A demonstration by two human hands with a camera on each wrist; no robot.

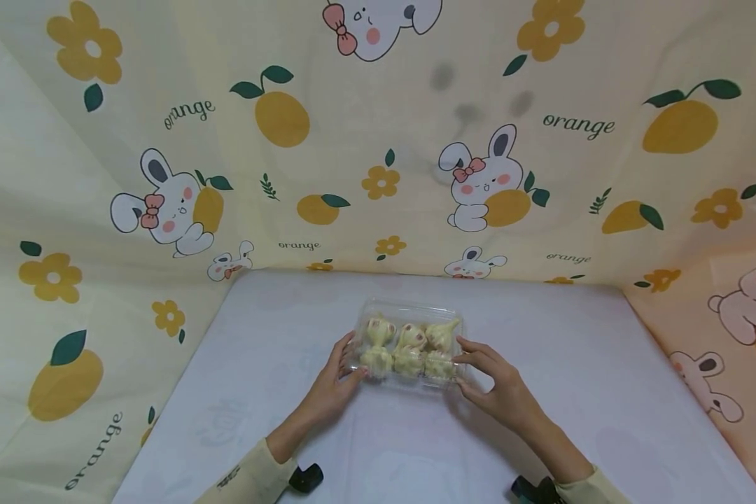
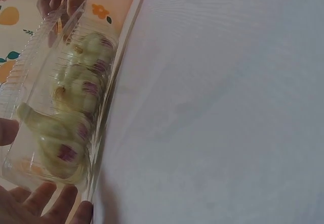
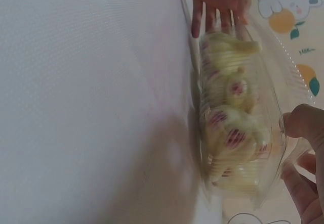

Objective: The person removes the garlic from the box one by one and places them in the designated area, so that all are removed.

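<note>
A clear plastic clamshell box (image 1: 416, 306) lies on the white table, with several pale garlic bulbs (image 1: 409, 361) in two rows inside. Purple patches show on the bulbs (image 3: 235, 138) through the ribbed plastic. My left hand (image 1: 335, 381) holds the box's left end, its thumb at the near corner and the fingers along the side. At the opposite end my right hand (image 1: 502, 392) pinches the clear edge between thumb and fingers. In the right wrist view, the lid's rim (image 3: 277, 100) stands out from the base near that thumb.
White cloth (image 1: 277, 350) covers the table around the box. Behind and at both sides hangs a cream curtain (image 1: 353, 154) printed with rabbits, oranges and flowers. Dark wrist devices (image 1: 306, 479) sit at both cuffs.
</note>
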